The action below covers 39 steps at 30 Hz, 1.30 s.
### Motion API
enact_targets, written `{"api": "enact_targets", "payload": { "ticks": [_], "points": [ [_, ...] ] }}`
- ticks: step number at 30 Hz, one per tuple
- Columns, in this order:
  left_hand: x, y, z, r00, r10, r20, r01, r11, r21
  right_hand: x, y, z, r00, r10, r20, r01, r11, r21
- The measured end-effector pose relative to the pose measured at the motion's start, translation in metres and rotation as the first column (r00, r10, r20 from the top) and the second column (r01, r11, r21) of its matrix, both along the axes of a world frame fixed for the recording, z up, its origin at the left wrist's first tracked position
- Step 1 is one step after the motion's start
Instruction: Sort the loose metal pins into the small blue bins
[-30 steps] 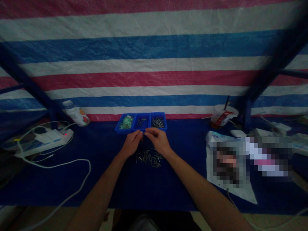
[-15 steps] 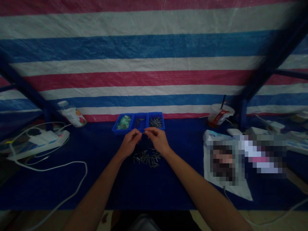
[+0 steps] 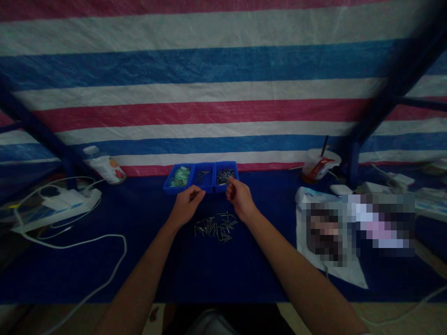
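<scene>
My left hand is in a pinch in front of the blue bins, thumb against the fingers. Anything between its fingertips is too small to make out. My right hand has curled fingers at the front edge of the right bin, which holds many small metal screws. Whether it grips a piece cannot be seen. The middle bin has a few thin metal pieces. In the left bin lie small greenish-clear packets. Several slim metal pins lie loose on the table between my forearms.
A power strip with white cables is on the left, near a bottle. To the right stand a plastic cup with a straw and a white bag. Striped sheeting hangs behind the blue table.
My hands were together at the fingertips and have parted. The right hand has moved right to the bin of screws; the left has stayed nearly in place.
</scene>
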<state>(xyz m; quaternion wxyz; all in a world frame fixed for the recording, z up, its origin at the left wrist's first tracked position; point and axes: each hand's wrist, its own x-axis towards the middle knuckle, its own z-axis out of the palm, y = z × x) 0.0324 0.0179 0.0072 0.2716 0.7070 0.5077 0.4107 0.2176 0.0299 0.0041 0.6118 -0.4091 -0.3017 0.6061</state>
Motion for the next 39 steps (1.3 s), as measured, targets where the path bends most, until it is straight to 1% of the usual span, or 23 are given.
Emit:
{"api": "enact_targets", "payload": {
  "ticks": [3, 6, 10, 14, 18, 22, 25, 27, 29, 31, 33, 35, 36, 37, 39],
  "points": [
    [-0.003, -0.001, -0.001, 0.985, -0.102, -0.136, 0.093, 0.993, -0.071, 0.003, 0.001, -0.002, 0.993, -0.063, 0.099, 0.063, 0.998, 0.003],
    [-0.008, -0.001, -0.004, 0.94, -0.226, -0.257, 0.191, 0.969, -0.156, 0.003, 0.0, -0.003, 0.977, -0.108, 0.185, 0.104, 0.994, 0.032],
    [-0.011, -0.001, -0.007, 0.882, -0.296, -0.367, 0.254, 0.954, -0.158, 0.001, -0.001, -0.004, 0.962, -0.128, 0.243, 0.115, 0.991, 0.065],
    [-0.01, -0.001, -0.008, 0.859, -0.325, -0.395, 0.285, 0.945, -0.159, 0.002, 0.001, -0.006, 0.956, -0.151, 0.252, 0.13, 0.987, 0.099],
    [-0.009, -0.001, -0.006, 0.865, -0.327, -0.381, 0.288, 0.944, -0.158, 0.002, 0.002, -0.009, 0.942, -0.174, 0.288, 0.136, 0.979, 0.149],
    [-0.01, -0.002, -0.005, 0.871, -0.332, -0.362, 0.296, 0.943, -0.154, 0.001, 0.002, -0.01, 0.908, -0.169, 0.383, 0.124, 0.982, 0.14],
    [-0.01, -0.002, -0.005, 0.858, -0.343, -0.382, 0.307, 0.939, -0.154, 0.001, 0.001, -0.01, 0.855, -0.167, 0.491, 0.102, 0.982, 0.157],
    [-0.01, -0.002, -0.006, 0.85, -0.338, -0.405, 0.303, 0.941, -0.151, 0.001, -0.001, -0.009, 0.787, -0.186, 0.588, 0.073, 0.975, 0.211],
    [-0.009, -0.001, -0.007, 0.847, -0.328, -0.419, 0.293, 0.945, -0.146, 0.0, -0.004, -0.007, 0.682, -0.207, 0.701, 0.002, 0.96, 0.281],
    [-0.009, 0.0, -0.009, 0.847, -0.324, -0.422, 0.293, 0.946, -0.138, -0.001, -0.01, -0.007, 0.542, -0.187, 0.82, -0.166, 0.932, 0.322],
    [-0.008, 0.002, -0.011, 0.848, -0.315, -0.427, 0.295, 0.949, -0.116, -0.001, -0.015, -0.007, 0.367, -0.162, 0.916, -0.387, 0.868, 0.309],
    [-0.008, 0.003, -0.012, 0.849, -0.299, -0.435, 0.287, 0.953, -0.095, -0.001, -0.02, -0.009, 0.201, -0.174, 0.964, -0.55, 0.795, 0.258],
    [-0.008, 0.004, -0.013, 0.852, -0.289, -0.436, 0.279, 0.956, -0.089, -0.001, -0.021, -0.01, 0.143, -0.183, 0.973, -0.591, 0.772, 0.232],
    [-0.008, 0.005, -0.014, 0.856, -0.281, -0.434, 0.27, 0.959, -0.087, 0.0, -0.022, -0.011, 0.103, -0.184, 0.977, -0.612, 0.763, 0.208],
    [-0.009, 0.005, -0.014, 0.863, -0.269, -0.427, 0.258, 0.962, -0.086, 0.002, -0.023, -0.012, 0.069, -0.169, 0.983, -0.628, 0.759, 0.175]
  ]
}}
